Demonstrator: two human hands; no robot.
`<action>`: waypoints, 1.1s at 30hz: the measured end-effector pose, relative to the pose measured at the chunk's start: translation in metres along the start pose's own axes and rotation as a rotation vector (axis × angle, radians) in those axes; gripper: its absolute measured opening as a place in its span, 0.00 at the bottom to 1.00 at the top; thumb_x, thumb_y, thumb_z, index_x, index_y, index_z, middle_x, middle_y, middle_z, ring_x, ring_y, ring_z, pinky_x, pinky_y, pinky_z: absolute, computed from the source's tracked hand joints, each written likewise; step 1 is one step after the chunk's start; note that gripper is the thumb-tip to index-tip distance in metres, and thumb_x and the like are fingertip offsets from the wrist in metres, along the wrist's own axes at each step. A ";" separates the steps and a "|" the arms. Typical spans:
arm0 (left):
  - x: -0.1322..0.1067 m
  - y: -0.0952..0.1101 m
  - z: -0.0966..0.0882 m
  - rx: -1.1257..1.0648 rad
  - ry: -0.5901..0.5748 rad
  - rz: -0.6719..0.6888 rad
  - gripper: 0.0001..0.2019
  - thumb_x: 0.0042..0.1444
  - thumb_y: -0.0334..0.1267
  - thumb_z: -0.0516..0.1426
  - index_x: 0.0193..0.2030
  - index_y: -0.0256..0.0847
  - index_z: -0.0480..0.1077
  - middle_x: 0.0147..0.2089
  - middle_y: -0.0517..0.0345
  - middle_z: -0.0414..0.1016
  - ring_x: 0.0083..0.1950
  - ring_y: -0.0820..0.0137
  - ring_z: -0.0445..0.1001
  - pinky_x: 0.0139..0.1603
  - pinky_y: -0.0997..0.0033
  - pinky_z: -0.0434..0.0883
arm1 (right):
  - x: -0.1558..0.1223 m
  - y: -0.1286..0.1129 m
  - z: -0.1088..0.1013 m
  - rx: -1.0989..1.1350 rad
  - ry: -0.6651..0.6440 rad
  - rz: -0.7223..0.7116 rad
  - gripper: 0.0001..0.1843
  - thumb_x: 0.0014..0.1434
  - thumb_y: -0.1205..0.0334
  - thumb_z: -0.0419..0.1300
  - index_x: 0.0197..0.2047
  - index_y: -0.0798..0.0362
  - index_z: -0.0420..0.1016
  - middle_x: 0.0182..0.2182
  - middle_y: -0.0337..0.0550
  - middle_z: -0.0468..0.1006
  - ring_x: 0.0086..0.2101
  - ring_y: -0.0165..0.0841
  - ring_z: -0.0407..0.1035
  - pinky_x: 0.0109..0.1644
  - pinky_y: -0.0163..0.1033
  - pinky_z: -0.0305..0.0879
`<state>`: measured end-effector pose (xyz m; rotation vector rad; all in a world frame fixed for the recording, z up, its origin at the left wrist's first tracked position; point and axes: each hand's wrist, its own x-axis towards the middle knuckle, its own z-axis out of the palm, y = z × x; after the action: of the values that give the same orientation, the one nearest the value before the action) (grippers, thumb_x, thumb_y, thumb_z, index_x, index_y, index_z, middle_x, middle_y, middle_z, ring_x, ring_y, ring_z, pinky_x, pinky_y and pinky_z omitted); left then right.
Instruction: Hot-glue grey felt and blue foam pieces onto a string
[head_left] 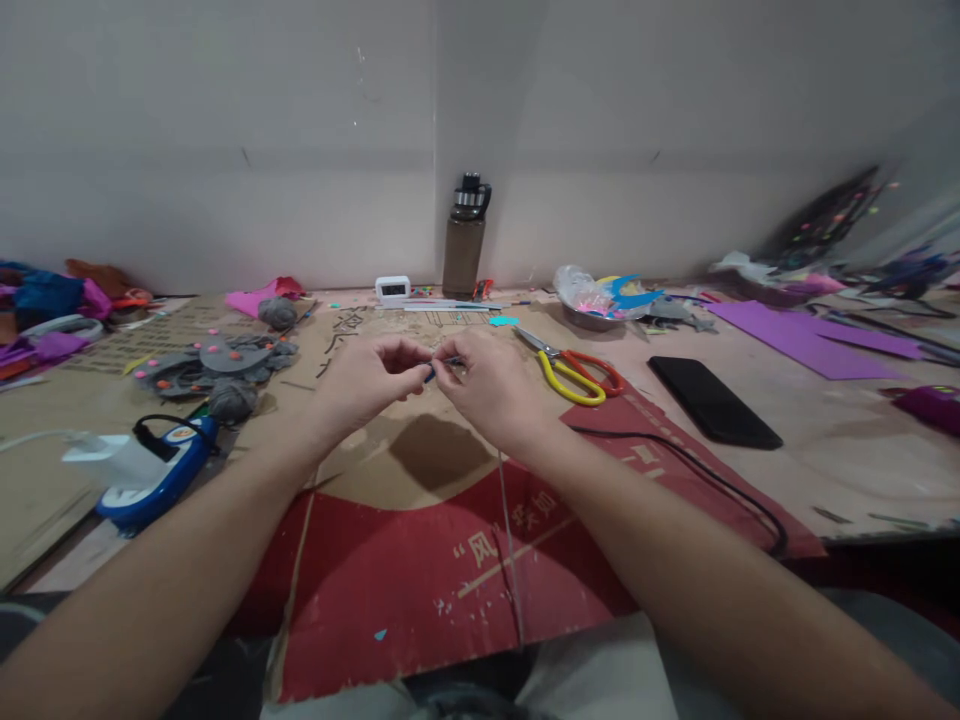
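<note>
My left hand (380,378) and my right hand (484,385) meet above the cardboard (390,570), their fingertips almost touching. Between them is a thin, small dark blue piece (430,375), mostly covered by the fingers; its kind cannot be made out. Both hands are closed in a pinch on it. A pale thread-like line (510,540) runs down from below my right wrist across the red print. Just right of my right hand lie scissors (559,370) with one yellow and one orange handle loop, blades pointing up and left.
A black phone (712,400) and purple sheets (810,340) lie at right. Left are a blue power strip (161,480) with a white plug and grey pieces with pink dots (225,355). A bottle (464,240), white clock (393,290) and metal bowl (596,318) stand behind.
</note>
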<state>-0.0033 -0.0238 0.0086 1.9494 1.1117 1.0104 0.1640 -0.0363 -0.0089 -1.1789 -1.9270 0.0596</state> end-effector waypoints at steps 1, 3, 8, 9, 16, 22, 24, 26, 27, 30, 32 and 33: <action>-0.001 0.002 0.000 0.058 0.011 0.012 0.09 0.49 0.37 0.60 0.36 0.37 0.77 0.28 0.55 0.78 0.27 0.71 0.74 0.27 0.75 0.68 | -0.001 0.000 0.001 -0.015 -0.011 -0.012 0.04 0.56 0.66 0.57 0.31 0.52 0.73 0.33 0.45 0.75 0.36 0.35 0.67 0.41 0.40 0.60; -0.003 0.006 0.001 0.173 0.026 0.021 0.08 0.51 0.37 0.58 0.36 0.37 0.77 0.27 0.56 0.78 0.26 0.72 0.74 0.27 0.75 0.68 | -0.002 0.000 0.001 -0.027 -0.028 -0.030 0.04 0.58 0.66 0.56 0.33 0.53 0.73 0.34 0.46 0.75 0.37 0.35 0.68 0.41 0.40 0.60; -0.006 0.013 0.001 0.312 0.085 0.025 0.06 0.50 0.36 0.58 0.31 0.38 0.75 0.24 0.58 0.77 0.24 0.74 0.72 0.27 0.76 0.66 | -0.005 -0.001 0.000 0.057 -0.022 -0.036 0.07 0.62 0.64 0.54 0.36 0.53 0.72 0.34 0.44 0.75 0.37 0.33 0.67 0.42 0.39 0.60; -0.006 0.013 0.002 0.292 0.108 0.018 0.05 0.50 0.35 0.58 0.31 0.37 0.74 0.24 0.59 0.76 0.24 0.74 0.72 0.27 0.76 0.67 | -0.005 -0.002 0.000 0.078 -0.009 -0.021 0.06 0.62 0.64 0.54 0.38 0.53 0.72 0.34 0.44 0.74 0.37 0.33 0.67 0.41 0.39 0.60; -0.002 0.004 0.005 -0.050 0.160 -0.034 0.03 0.49 0.35 0.58 0.30 0.37 0.70 0.24 0.59 0.74 0.26 0.73 0.75 0.30 0.74 0.72 | -0.006 -0.004 0.002 0.168 0.045 0.022 0.03 0.59 0.66 0.55 0.33 0.53 0.67 0.29 0.40 0.71 0.31 0.30 0.63 0.36 0.36 0.57; 0.000 0.000 0.007 -0.187 0.171 -0.073 0.06 0.48 0.36 0.60 0.29 0.38 0.68 0.24 0.59 0.73 0.25 0.72 0.74 0.27 0.74 0.72 | -0.007 -0.004 0.004 0.212 0.051 0.050 0.04 0.58 0.65 0.56 0.31 0.53 0.67 0.27 0.38 0.71 0.28 0.28 0.62 0.34 0.35 0.56; -0.001 0.002 0.007 -0.182 0.190 -0.083 0.06 0.48 0.37 0.60 0.28 0.37 0.68 0.24 0.59 0.73 0.24 0.74 0.73 0.25 0.76 0.70 | -0.007 -0.005 0.005 0.242 0.050 0.079 0.04 0.58 0.64 0.56 0.31 0.53 0.68 0.26 0.37 0.71 0.27 0.28 0.62 0.33 0.35 0.56; -0.002 0.004 0.009 -0.185 0.208 -0.089 0.05 0.48 0.36 0.60 0.28 0.37 0.68 0.23 0.60 0.72 0.23 0.75 0.71 0.24 0.77 0.68 | -0.007 -0.006 0.005 0.270 0.046 0.110 0.05 0.58 0.63 0.56 0.31 0.53 0.68 0.25 0.37 0.71 0.26 0.27 0.61 0.33 0.35 0.56; -0.002 0.005 0.010 -0.194 0.213 -0.092 0.05 0.48 0.36 0.60 0.28 0.37 0.68 0.22 0.60 0.72 0.23 0.76 0.70 0.24 0.77 0.67 | -0.007 -0.007 0.005 0.278 0.047 0.124 0.06 0.58 0.62 0.56 0.30 0.53 0.68 0.25 0.37 0.70 0.26 0.27 0.61 0.32 0.35 0.56; -0.003 0.008 0.012 -0.234 0.212 -0.096 0.05 0.48 0.35 0.59 0.27 0.38 0.67 0.21 0.61 0.70 0.22 0.77 0.68 0.24 0.77 0.66 | -0.006 -0.008 0.006 0.288 0.049 0.148 0.08 0.59 0.62 0.55 0.29 0.53 0.68 0.24 0.36 0.70 0.26 0.26 0.61 0.32 0.34 0.55; -0.003 0.008 0.013 -0.250 0.210 -0.095 0.04 0.49 0.34 0.59 0.27 0.38 0.67 0.21 0.62 0.70 0.21 0.77 0.67 0.25 0.77 0.65 | -0.006 -0.008 0.006 0.288 0.049 0.143 0.08 0.59 0.62 0.55 0.28 0.53 0.67 0.23 0.36 0.70 0.25 0.26 0.60 0.32 0.34 0.55; -0.003 0.008 0.013 -0.254 0.212 -0.093 0.04 0.49 0.34 0.59 0.27 0.38 0.67 0.21 0.62 0.70 0.21 0.77 0.66 0.24 0.77 0.65 | -0.006 -0.008 0.005 0.284 0.049 0.137 0.08 0.59 0.62 0.55 0.28 0.53 0.67 0.23 0.36 0.69 0.25 0.26 0.60 0.32 0.34 0.55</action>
<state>0.0101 -0.0320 0.0081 1.6043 1.1161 1.2626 0.1559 -0.0433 -0.0128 -1.1069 -1.7263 0.3632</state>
